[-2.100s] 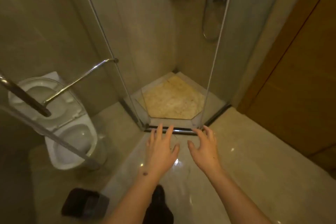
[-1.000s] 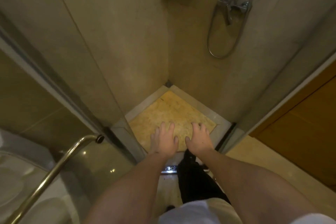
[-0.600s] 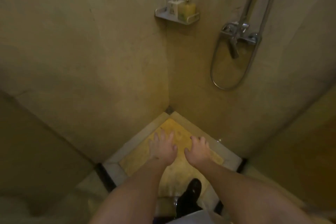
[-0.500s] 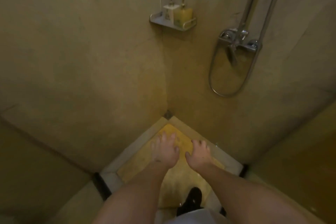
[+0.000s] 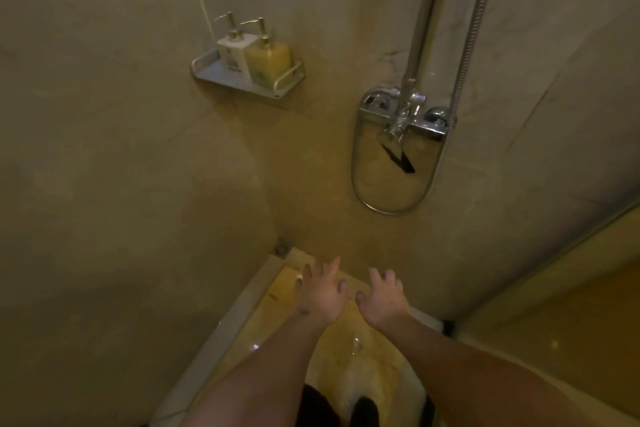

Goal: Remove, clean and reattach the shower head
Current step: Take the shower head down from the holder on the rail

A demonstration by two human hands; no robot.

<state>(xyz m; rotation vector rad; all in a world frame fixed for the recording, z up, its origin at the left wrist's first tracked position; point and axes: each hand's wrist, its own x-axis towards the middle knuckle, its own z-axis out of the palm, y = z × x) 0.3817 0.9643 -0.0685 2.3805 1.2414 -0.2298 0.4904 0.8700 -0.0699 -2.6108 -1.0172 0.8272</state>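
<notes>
I stand inside the shower stall. A chrome mixer valve (image 5: 405, 114) is fixed to the right wall. From it a riser pipe (image 5: 424, 17) runs up out of the frame, and a ribbed metal hose (image 5: 474, 24) loops below the valve and climbs beside the pipe. The shower head itself is above the top edge, out of sight. My left hand (image 5: 320, 295) and my right hand (image 5: 381, 300) hover side by side, palms down, fingers spread, well below the valve. Neither holds anything.
A white wall shelf (image 5: 221, 74) in the corner carries a white pump bottle (image 5: 233, 52) and a yellow pump bottle (image 5: 268, 61). Below is the yellow shower floor (image 5: 346, 350) with a pale raised border. A glass panel (image 5: 554, 305) stands at the right.
I have stepped from the bathroom floor into the stall and the view has tilted up, so the valve, hose and shelf sit lower and closer. Both hands stay open and empty.
</notes>
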